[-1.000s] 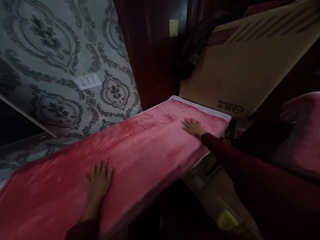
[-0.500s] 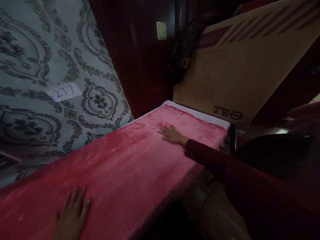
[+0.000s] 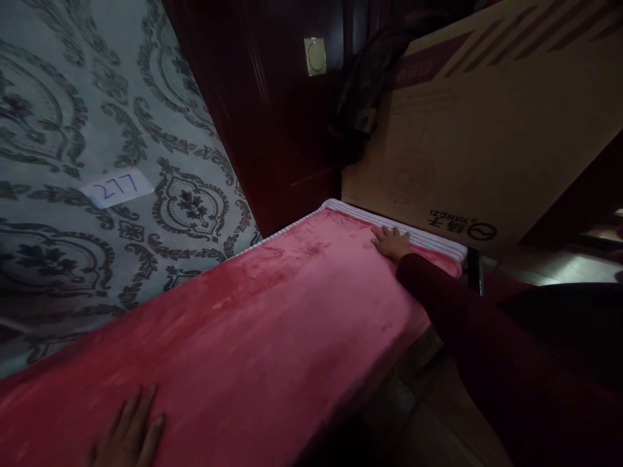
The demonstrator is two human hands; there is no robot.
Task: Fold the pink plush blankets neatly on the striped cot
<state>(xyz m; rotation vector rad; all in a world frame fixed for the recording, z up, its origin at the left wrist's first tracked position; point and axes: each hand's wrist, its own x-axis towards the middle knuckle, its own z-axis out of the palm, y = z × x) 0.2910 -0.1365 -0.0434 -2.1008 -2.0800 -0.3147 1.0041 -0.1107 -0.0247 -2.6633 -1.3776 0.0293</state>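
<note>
My right grip (image 3: 392, 244) rests flat, fingers spread, on a pink plush cover (image 3: 292, 311) beside its striped edging (image 3: 418, 239), while my left grip (image 3: 125, 433) lies well apart on the same plush. Beyond my right grip looms a cardboard box (image 3: 487, 143); beyond my left, a paper marked "277" (image 3: 117, 187) on patterned wallpaper (image 3: 114, 130).
</note>
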